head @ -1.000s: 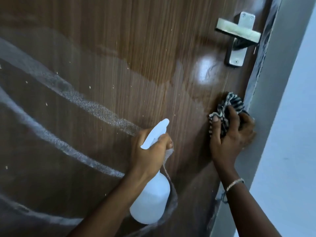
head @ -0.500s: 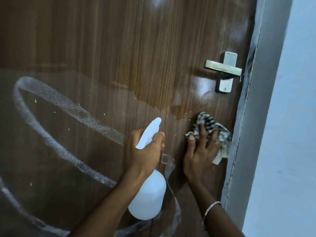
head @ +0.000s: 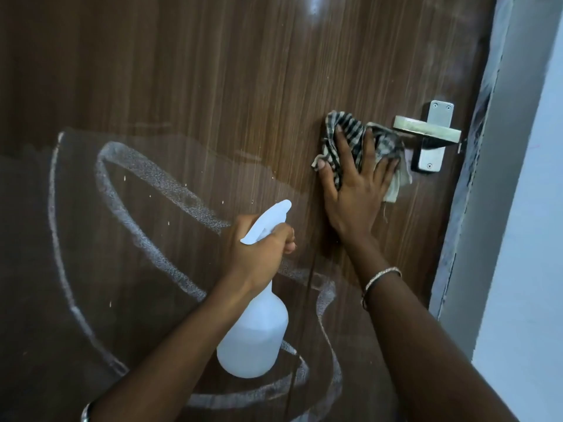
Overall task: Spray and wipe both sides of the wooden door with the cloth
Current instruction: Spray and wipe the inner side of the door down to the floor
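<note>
Wooden door (head: 213,86), right grip (head: 353,196) flat with fingers (head: 367,147) apart on cloth (head: 347,126), left grip (head: 259,257) clamped round spray bottle (head: 253,339).

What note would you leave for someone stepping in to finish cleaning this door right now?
Left hand: grips the white spray bottle by its neck, nozzle toward the door.
Right hand: fingers spread flat, pressing the checked cloth on the door just left of the lever handle.
Done: this side is sprayed; wiping is under way near the handle.
Left: wipe off the white looping streaks across the lower left, then spray and wipe the other side, which is not in view.
</note>
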`<state>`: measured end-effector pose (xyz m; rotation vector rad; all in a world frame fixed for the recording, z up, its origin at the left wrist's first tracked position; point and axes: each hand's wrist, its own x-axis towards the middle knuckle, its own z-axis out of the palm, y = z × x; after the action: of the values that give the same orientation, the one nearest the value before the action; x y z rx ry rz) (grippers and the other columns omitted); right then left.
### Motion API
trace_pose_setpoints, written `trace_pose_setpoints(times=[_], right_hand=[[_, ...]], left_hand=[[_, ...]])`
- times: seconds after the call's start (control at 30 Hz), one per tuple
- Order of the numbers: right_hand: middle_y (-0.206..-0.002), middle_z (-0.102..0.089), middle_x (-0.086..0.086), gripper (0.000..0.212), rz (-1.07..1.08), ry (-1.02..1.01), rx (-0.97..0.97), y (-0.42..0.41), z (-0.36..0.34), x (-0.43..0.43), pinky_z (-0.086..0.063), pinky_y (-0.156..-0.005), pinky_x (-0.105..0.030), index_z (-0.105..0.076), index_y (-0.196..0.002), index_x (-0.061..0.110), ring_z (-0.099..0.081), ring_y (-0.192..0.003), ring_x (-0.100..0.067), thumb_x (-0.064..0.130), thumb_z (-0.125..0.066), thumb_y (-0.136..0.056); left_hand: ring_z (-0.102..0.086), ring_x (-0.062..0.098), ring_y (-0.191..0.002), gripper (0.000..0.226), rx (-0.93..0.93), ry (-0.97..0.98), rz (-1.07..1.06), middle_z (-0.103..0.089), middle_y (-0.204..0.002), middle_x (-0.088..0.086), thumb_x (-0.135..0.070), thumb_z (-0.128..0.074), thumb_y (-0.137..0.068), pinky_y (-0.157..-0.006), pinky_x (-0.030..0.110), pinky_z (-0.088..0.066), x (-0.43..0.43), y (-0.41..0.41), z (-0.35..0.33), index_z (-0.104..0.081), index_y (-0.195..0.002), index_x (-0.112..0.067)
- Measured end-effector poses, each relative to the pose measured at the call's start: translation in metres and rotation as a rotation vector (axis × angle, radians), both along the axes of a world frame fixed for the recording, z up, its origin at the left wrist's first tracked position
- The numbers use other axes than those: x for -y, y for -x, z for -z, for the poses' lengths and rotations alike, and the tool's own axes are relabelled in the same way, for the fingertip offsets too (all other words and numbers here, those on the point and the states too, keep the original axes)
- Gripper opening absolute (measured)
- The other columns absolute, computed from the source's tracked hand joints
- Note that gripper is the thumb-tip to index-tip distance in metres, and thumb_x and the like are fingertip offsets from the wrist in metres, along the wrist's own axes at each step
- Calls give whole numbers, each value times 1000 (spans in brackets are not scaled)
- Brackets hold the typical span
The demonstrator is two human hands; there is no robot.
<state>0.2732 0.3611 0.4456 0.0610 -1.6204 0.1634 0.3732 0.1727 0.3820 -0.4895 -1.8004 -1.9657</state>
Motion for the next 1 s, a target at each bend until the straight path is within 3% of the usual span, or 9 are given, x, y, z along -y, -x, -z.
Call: trace_pose_setpoints(times=[0.1, 0.23, 0.37, 0.47, 0.57, 0.67, 0.73, 0.83, 1.0], right_hand=[[-170, -19, -5, 57, -32, 13, 37, -4, 72, 10, -6, -125, -61, -35, -158, 34, -2, -158, -29, 53, -44, -105], [-170, -20, -1, 57, -31, -170, 156, -18, 164, 11, -13, -124, -62, -37, -157, 35, 6, -158, -22, 45, -51, -103], [-170, -18, -2, 57, -27, -219, 177, -18, 112, 0, -6, -127, -58, -35, -158, 35, -7, -157, -32, 49, -46, -104], [-171, -17, -5, 59, -40, -55, 131, -11, 33, -5, 5, -127, -52, -31, -160, 36, -9, -157, -33, 55, -40, -104], [-171, -14, -3, 59, -62, 114, 99, -8, -5, -2, -2, -126, -58, -30, -160, 36, -6, -158, -31, 57, -36, -105], [-171, -15, -4, 56, -68, 173, 54, -6, 25, 21, -4, -126, -59, -31, -160, 35, -6, -158, -30, 53, -35, -107], [-170, -18, -5, 55, -57, 142, 63, -4, 70, 47, -5, -126, -58, -35, -159, 32, -7, -158, -31, 50, -37, -107], [-170, -18, -5, 55, -59, 3, 161, -2, 139, 82, -2, -126, -58, -34, -159, 35, -7, -157, -36, 47, -40, -106], [-170, -18, -4, 55, -45, -52, 181, -1, 131, 93, 0, -126, -57, -33, -158, 38, -4, -157, -33, 47, -43, -105]], left_hand=[[-66, 10, -57, 24, -25, -29, 3, -68, -61, 4, -1, -62, -90, -60, 23, -55, 5, -9, -1, -68, -68, -11], [-67, 19, -64, 13, -13, -69, 12, -68, -66, 18, -1, -61, -86, -69, 36, -58, 8, -17, -1, -72, -80, 3], [-69, 15, -63, 9, 13, -39, 0, -71, -69, 12, -4, -63, -88, -71, 35, -59, 13, -26, 0, -72, -86, -2], [-70, 12, -66, 9, 38, -27, -11, -72, -74, 4, -12, -64, -92, -72, 30, -59, 22, -26, 2, -69, -98, -8], [-72, 19, -77, 20, 44, -3, -47, -72, -83, 4, -20, -64, -94, -74, 28, -60, 38, -23, 4, -67, -109, -7], [-71, 17, -74, 17, 31, 5, -76, -72, -82, 5, -19, -64, -94, -70, 26, -59, 51, -28, 3, -68, -106, -8], [-68, 9, -60, 5, 14, -16, -99, -70, -72, 4, -13, -65, -92, -59, 20, -56, 58, -34, 4, -69, -90, -13], [-57, 11, -46, 23, 14, -61, -143, -63, -59, 7, -7, -66, -90, -55, 29, -54, 67, -37, 8, -67, -69, -16], [-67, 13, -55, 13, 29, -44, -151, -70, -66, 6, -7, -65, -89, -50, 19, -48, 85, -36, 9, -72, -80, -12]])
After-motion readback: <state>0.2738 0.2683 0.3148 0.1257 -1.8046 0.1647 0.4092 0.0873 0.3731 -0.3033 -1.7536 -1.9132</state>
